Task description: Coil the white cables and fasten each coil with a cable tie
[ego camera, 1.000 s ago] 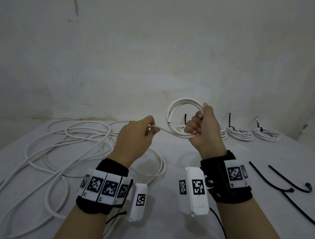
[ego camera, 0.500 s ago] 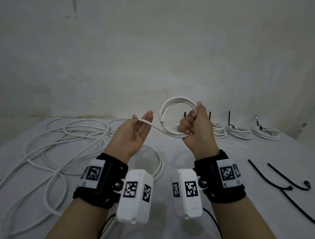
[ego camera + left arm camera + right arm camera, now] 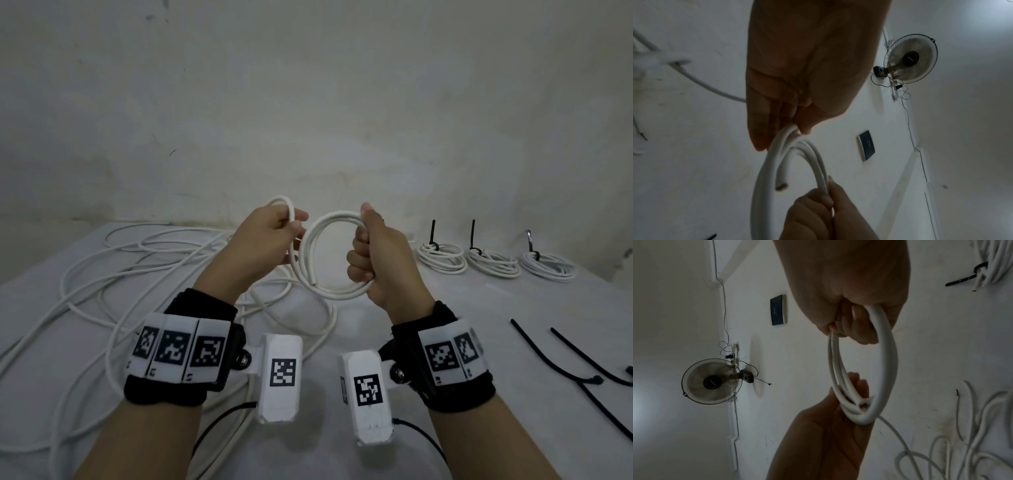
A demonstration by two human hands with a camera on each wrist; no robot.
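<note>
Both hands are raised above the pale grey tabletop (image 3: 445,342), each clamped on the same round coil of thick white cable (image 3: 329,293), which hangs in the air between them. The right hand (image 3: 380,253) is fisted round the coil's right side, thumb on top. The left hand (image 3: 263,240) pinches the coil's left side between thumb and fingers (image 3: 764,123), and a fresh loop of the same cable arches over its knuckles. The cut end of the cable (image 3: 863,405) shows inside the ring, near the left hand's fingers.

From the left hand the cable runs down to a loose tangle of white cable (image 3: 113,284) sprawled over the left half of the tabletop. At the far right, near the wall, lie three finished white coils (image 3: 496,262), side by side, each cinched with a black cable tie whose tail stands up. Loose black cable ties (image 3: 561,356) lie on the tabletop at the near right, well apart from the hands
</note>
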